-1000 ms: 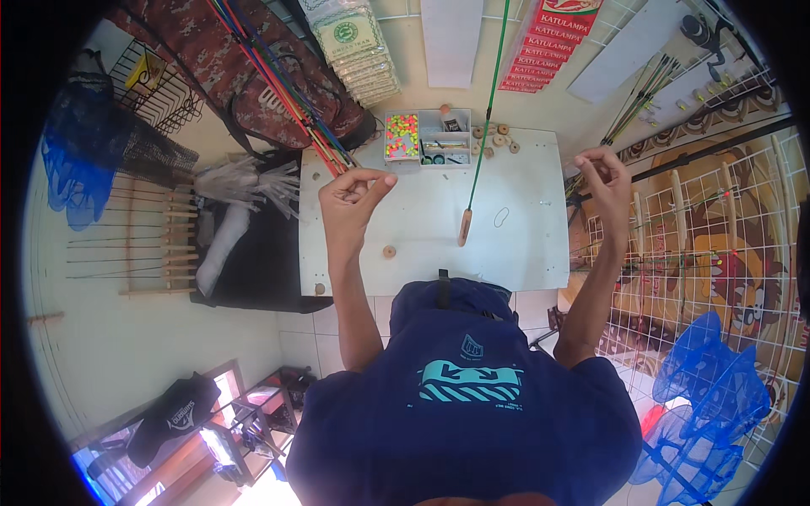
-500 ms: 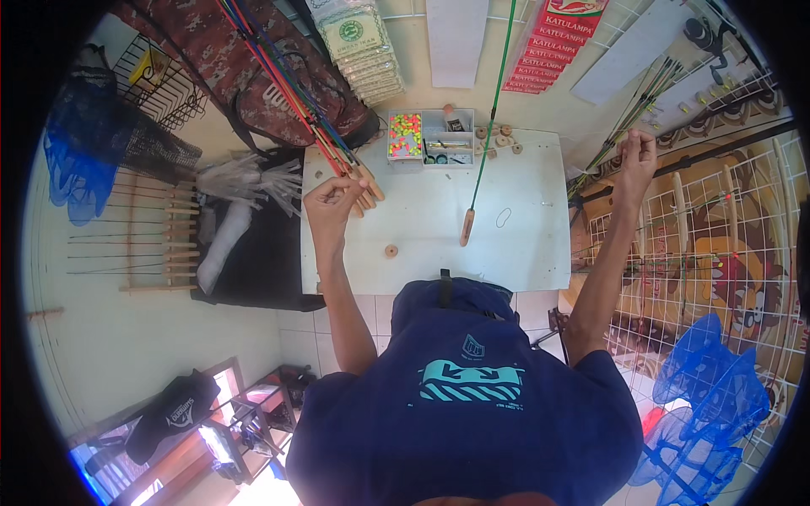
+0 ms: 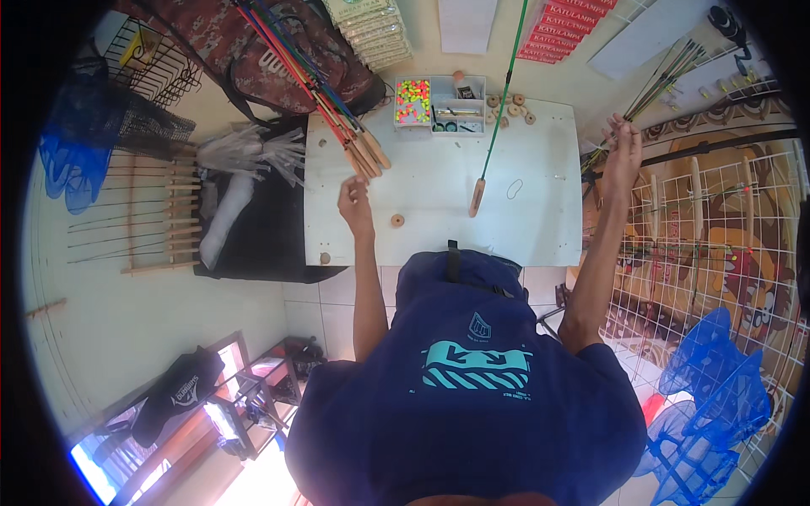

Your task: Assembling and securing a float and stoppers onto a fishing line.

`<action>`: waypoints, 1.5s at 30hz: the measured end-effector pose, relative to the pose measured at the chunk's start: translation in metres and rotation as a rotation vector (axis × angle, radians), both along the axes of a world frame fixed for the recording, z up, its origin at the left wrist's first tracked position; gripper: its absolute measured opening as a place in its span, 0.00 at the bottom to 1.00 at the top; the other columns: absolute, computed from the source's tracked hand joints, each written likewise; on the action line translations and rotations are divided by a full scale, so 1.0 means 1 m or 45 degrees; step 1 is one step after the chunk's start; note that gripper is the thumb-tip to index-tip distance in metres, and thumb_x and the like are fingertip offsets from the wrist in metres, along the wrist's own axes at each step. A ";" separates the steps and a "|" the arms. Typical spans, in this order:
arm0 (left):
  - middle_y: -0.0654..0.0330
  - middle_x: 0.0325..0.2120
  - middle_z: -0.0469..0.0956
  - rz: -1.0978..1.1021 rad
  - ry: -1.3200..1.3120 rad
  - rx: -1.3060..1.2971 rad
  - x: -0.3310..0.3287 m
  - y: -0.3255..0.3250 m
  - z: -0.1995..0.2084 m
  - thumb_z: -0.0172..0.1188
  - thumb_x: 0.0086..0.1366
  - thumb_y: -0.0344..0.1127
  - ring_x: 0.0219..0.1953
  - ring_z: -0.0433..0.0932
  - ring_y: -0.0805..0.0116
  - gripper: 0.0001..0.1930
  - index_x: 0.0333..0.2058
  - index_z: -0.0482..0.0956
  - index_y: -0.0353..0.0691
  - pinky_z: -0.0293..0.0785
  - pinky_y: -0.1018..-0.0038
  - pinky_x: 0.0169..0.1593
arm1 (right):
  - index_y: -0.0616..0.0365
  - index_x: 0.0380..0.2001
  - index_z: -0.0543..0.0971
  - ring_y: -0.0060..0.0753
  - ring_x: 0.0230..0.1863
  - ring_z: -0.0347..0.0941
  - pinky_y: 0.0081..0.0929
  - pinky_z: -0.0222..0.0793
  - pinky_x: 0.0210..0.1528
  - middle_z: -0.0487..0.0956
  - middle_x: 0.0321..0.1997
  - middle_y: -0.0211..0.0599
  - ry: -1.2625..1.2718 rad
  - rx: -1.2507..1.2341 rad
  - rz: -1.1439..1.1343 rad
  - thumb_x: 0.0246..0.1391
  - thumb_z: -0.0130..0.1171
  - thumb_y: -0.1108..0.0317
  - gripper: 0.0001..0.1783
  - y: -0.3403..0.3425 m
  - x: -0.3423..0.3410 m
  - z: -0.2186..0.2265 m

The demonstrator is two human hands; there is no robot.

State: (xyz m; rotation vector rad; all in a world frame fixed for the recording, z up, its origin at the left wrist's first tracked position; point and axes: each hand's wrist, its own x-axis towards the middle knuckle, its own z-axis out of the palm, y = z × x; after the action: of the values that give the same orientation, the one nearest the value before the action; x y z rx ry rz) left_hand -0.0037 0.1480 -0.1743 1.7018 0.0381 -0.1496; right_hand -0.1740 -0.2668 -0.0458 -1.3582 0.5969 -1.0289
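My left hand (image 3: 355, 201) is raised over the left part of the white table, just below the wooden handles of a bundle of fishing rods (image 3: 361, 150). Its fingers are curled in; whatever thin thing they may hold does not show. At the right, my right hand (image 3: 623, 150) is up beside several thin rods (image 3: 666, 88), its fingers loosely apart and nothing visible in them. Between the hands, a green rod with a wooden handle (image 3: 478, 198) stands out over the table (image 3: 430, 240). A small thin loop (image 3: 514, 189) lies right of that handle. A round wooden disc (image 3: 397, 220) is near my left hand.
A compartment box (image 3: 458, 104) with bright beads stands at the table's back, beside several wooden discs (image 3: 515, 110). A camouflage bag (image 3: 283, 76) leans at the back left. Wire grids and blue nets (image 3: 709, 379) are on the right.
The pinched fingers of my right hand have loosened, and that hand has shifted slightly left. My left hand has moved a little right and away from the rod handles. The view has tilted slightly.
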 end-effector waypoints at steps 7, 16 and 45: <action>0.51 0.40 0.71 -0.476 -0.347 0.955 -0.060 0.020 -0.068 0.73 0.48 0.37 0.43 0.74 0.53 0.25 0.46 0.77 0.44 0.72 0.62 0.47 | 0.58 0.45 0.71 0.33 0.57 0.68 0.34 0.66 0.58 0.74 0.53 0.40 0.137 0.107 0.048 0.66 0.49 0.58 0.14 0.033 -0.007 -0.041; 0.56 0.35 0.82 -0.556 0.193 0.271 -0.056 -0.002 -0.012 0.68 0.54 0.28 0.38 0.80 0.71 0.20 0.47 0.78 0.36 0.76 0.78 0.42 | 0.60 0.42 0.72 0.28 0.45 0.68 0.29 0.63 0.53 0.72 0.43 0.35 0.150 -0.088 -0.411 0.58 0.56 0.73 0.10 0.086 -0.005 -0.044; 0.54 0.44 0.77 -0.730 0.105 -0.474 -0.046 -0.023 0.149 0.70 0.48 0.20 0.43 0.79 0.68 0.22 0.45 0.79 0.32 0.78 0.73 0.48 | 0.57 0.21 0.73 0.12 0.20 0.52 0.16 0.47 0.23 0.64 0.19 0.21 0.202 0.211 0.932 0.65 0.49 0.57 0.21 0.133 -0.030 0.025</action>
State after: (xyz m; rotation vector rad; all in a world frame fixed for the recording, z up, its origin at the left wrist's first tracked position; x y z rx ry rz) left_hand -0.0497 0.1253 -0.0250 1.2943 -0.3972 -0.6158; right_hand -0.2044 -0.1338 -0.0208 -1.3595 0.2483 -0.2764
